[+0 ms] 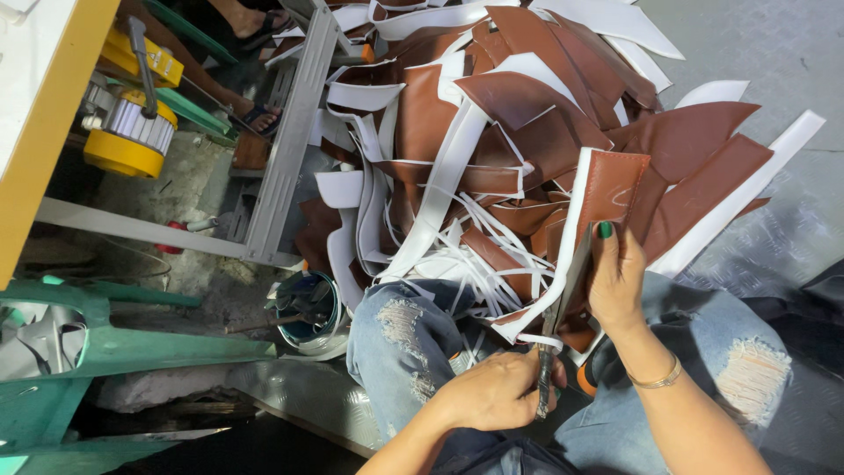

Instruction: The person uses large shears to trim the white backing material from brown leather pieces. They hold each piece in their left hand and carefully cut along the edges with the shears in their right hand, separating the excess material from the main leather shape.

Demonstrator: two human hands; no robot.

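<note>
I see the left hand (501, 391) clamped on scissors (556, 330) pointing up-frame; the right hand (615, 277) pinches the upright brown piece (611, 189) (white-edged).

We log smooth, faintly glossy brown leatherette pieces (527, 114) with matt white backing, dull metal scissors (556, 327), ripped blue denim jeans (400, 330), and embossed metal floor plate (774, 53).

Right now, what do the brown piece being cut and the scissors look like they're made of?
The brown piece looks like faux or real leather: smooth, slightly glossy brown face, white backing, stitched along its edge; which of the two I can't tell. The scissors look like dull grey metal blades, the handles hidden in the left hand. The right hand pinches the piece.
</note>
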